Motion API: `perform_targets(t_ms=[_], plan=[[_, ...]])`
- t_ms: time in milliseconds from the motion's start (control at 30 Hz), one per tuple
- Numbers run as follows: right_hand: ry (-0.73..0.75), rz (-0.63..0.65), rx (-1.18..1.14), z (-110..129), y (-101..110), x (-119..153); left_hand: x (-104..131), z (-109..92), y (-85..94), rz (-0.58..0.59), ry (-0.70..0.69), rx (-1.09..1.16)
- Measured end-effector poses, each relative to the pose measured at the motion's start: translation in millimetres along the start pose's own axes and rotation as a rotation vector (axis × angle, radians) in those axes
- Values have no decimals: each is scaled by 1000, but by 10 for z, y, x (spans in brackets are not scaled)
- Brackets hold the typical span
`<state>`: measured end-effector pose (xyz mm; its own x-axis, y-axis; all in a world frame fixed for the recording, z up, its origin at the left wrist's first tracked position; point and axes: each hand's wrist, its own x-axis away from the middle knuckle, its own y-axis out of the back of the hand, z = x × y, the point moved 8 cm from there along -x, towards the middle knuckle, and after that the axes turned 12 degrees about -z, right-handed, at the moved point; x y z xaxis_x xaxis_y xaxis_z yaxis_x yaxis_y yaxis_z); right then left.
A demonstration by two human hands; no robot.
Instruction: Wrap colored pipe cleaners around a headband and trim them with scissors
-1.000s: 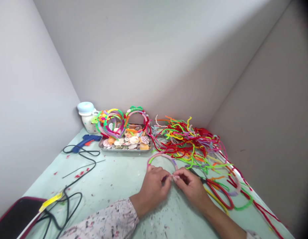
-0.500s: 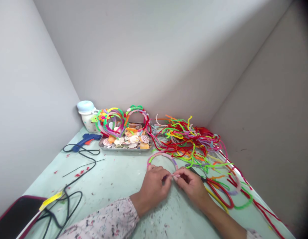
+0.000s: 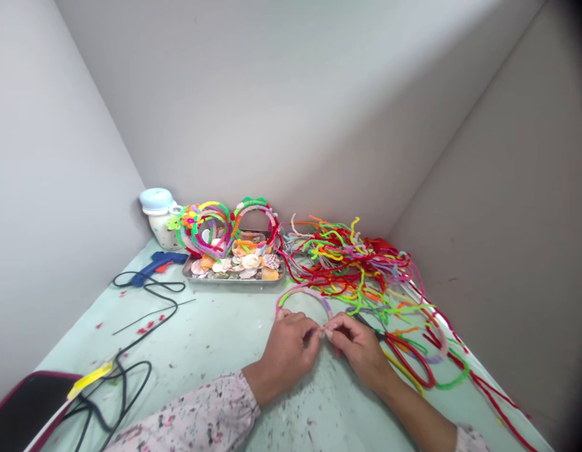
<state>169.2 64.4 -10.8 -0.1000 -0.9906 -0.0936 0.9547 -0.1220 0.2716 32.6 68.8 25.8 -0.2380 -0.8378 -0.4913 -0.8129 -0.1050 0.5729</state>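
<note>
A headband (image 3: pixel 304 289) wound in pink, green and lilac pipe cleaner arches just beyond my hands on the table. My left hand (image 3: pixel 291 344) is closed over the band's near left side, its thumb and forefinger pinched together. Opposite it, my right hand (image 3: pixel 357 349) pinches at the band's right end. The fingertips of both hands meet at a small pinkish bit, seemingly pipe cleaner, mostly hidden by the fingers. Close to my right hand lie scissors with red handles (image 3: pixel 415 367), their dark blades partly under pipe cleaners.
A metal tray (image 3: pixel 234 282) of seashells (image 3: pixel 250 262) stands at the back, with finished-looking headbands (image 3: pixel 255 204) on it. Right of it spreads a tangled heap of pipe cleaners (image 3: pixel 347 251). At left are a blue glue gun (image 3: pixel 159 267), its black cord (image 3: pixel 154 326), a lidded cup (image 3: pixel 159 220) and a dark-screened device (image 3: pixel 29 405).
My fingertips have drawn closer together, and less of the pinkish bit shows between them. The whole view has shifted slightly, while the other things lie as before.
</note>
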Motion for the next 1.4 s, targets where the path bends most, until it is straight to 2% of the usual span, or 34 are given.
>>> perform_targets(t_ms=[267, 600, 1067, 1400], plan=[[117, 19, 83, 92, -9, 17, 0, 0, 10, 0, 23, -2], [45, 53, -13, 65, -23, 7, -11, -18, 9, 20, 1, -15], [-11, 38, -42, 11, -5, -9, -2, -42, -9, 17, -43, -12], [63, 74, 16, 105, -32, 15, -7, -50, 6, 11, -41, -19]])
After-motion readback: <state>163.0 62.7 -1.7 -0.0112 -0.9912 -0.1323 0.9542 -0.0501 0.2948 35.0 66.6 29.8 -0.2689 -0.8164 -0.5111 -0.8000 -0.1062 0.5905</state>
